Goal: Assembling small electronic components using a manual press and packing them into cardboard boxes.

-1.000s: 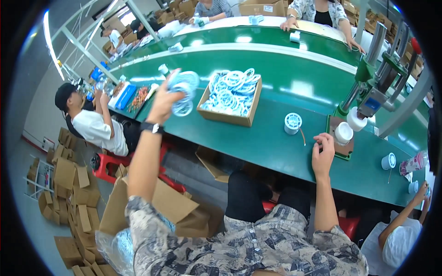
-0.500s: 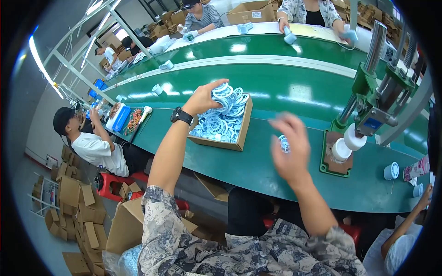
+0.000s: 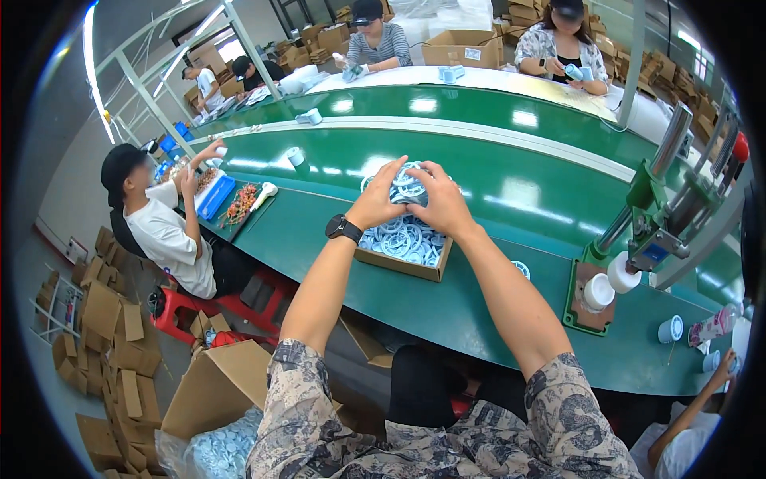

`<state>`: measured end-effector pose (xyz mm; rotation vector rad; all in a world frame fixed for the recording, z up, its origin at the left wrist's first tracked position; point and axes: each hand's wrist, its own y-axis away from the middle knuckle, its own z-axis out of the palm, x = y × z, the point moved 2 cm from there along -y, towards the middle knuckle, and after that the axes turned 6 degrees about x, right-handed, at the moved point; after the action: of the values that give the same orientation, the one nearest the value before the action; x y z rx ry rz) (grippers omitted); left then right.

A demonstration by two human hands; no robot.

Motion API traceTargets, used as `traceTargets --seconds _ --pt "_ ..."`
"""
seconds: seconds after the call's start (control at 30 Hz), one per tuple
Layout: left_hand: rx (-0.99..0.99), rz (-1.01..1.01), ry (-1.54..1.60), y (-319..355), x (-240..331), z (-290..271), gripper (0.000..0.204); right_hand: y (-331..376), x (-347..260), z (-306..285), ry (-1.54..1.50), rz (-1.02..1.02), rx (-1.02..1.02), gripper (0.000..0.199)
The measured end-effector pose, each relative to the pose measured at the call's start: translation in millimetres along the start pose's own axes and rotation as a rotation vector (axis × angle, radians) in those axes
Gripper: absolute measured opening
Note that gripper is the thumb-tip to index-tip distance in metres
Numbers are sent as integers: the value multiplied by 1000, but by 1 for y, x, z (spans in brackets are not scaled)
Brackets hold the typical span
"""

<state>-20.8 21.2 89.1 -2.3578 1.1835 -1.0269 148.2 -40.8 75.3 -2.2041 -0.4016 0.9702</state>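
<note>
Over the far part of a cardboard box [image 3: 399, 264], my left hand [image 3: 380, 195] and my right hand [image 3: 444, 201] curl toward each other. Between them are light-blue round plastic grilles [image 3: 408, 185], gripped from both sides by fingers and thumbs. How many are held I cannot tell, as the hands cover part of them. More such slotted rings heap up in the box below, and a few show behind my right hand. One single grille [image 3: 521, 270] lies on the green table, right of my right forearm.
A green hand press [image 3: 630, 239] with white round blocks stands at the right. Beyond the box runs a green conveyor [image 3: 511, 152] with light-blue parts on it. A blue tray [image 3: 216, 199] is at the left. Co-workers sit left, right and across. An open carton [image 3: 215, 391] stands below.
My right hand has moved left from the table to the box and joined my left hand at the grilles. The single grille stays on the table. The view has shifted slightly.
</note>
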Motion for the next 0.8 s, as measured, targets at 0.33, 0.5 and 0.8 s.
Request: traceTargets --seconds 0.33,0.5,0.8 --pt "6 15 98 11 -9 10 89 24 -12 -15 -56 162 92 61" --pt "-50 -53 235 7 -15 8 80 34 -4 -13 -56 159 206 61" --pt "-28 -92 -80 7 -7 13 67 51 -6 -3 39 244 195 68"
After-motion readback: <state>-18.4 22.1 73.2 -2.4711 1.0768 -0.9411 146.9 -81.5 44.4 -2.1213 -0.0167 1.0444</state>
